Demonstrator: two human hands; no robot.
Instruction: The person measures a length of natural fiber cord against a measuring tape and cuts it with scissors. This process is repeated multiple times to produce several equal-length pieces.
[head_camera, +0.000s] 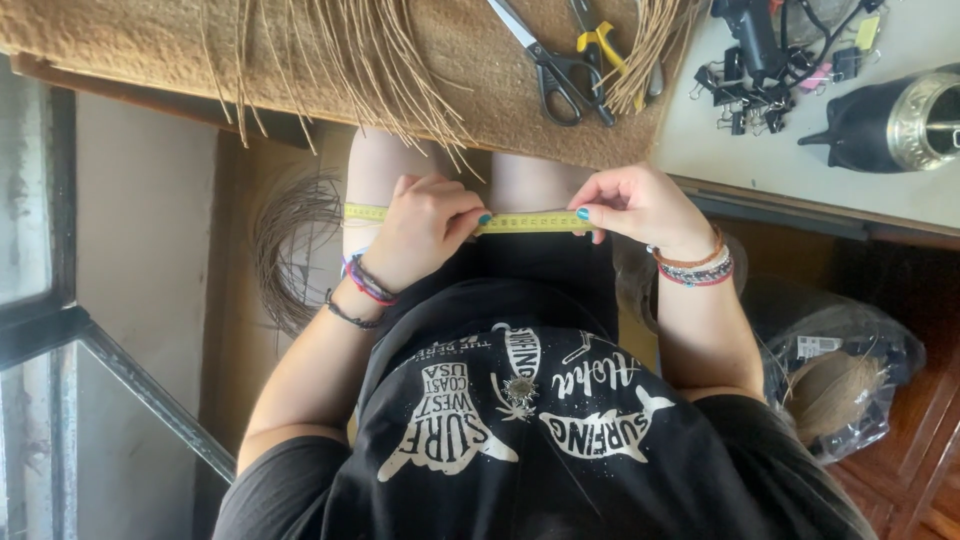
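My left hand (420, 235) and my right hand (640, 205) hold a yellow measuring tape (530, 222) stretched level between them, just above my lap. Both hands pinch the tape with thumb and fingertips. A short end of the tape sticks out to the left past my left hand, over my bare knee. Both wrists wear several bracelets. Below the hands is my black shirt with a white print.
Above the hands, a table edge covered with a woven mat (480, 110) carries loose straw strands (370, 60), scissors (555, 70) and yellow-handled pliers (600, 45). To the right are binder clips (750, 90) and a black and silver vessel (900, 125). A fibre coil (295, 240) lies left, a plastic bag (835, 385) right.
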